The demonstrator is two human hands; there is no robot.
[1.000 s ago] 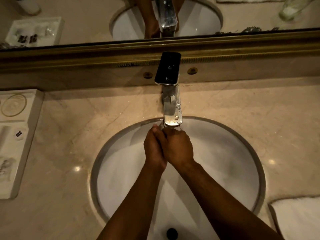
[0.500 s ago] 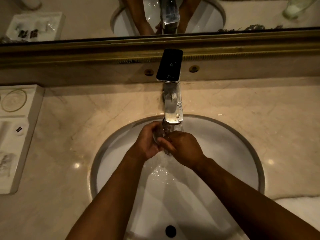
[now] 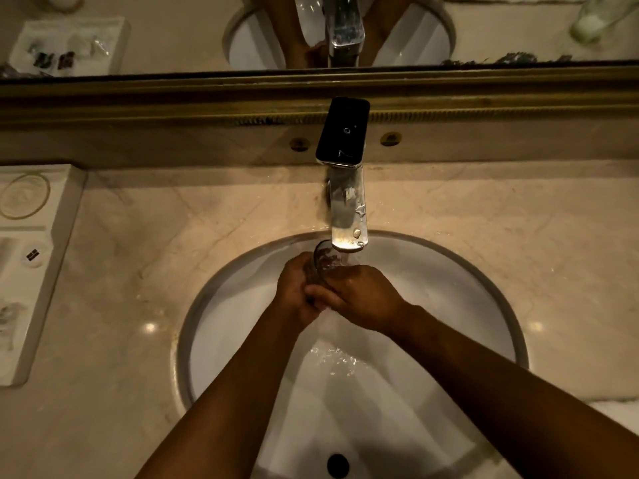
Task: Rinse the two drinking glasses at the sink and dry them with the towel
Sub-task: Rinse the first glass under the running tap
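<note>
I see a white sink (image 3: 242, 326) with a grey rim and a black drain hole (image 3: 337, 465). The tabletop (image 3: 138, 271) is beige stone with pale and brown veins running through it. The tap (image 3: 347, 216) is shiny silver, and its flat handle (image 3: 343, 131) looks black. The glass (image 3: 323, 262) is clear. On the left sits a white tray (image 3: 52, 271) with a thin gold ring on it. The mirror frame (image 3: 484, 98) is dark gold with ridged lines. A white towel (image 3: 619, 418) shows at the right edge.
</note>
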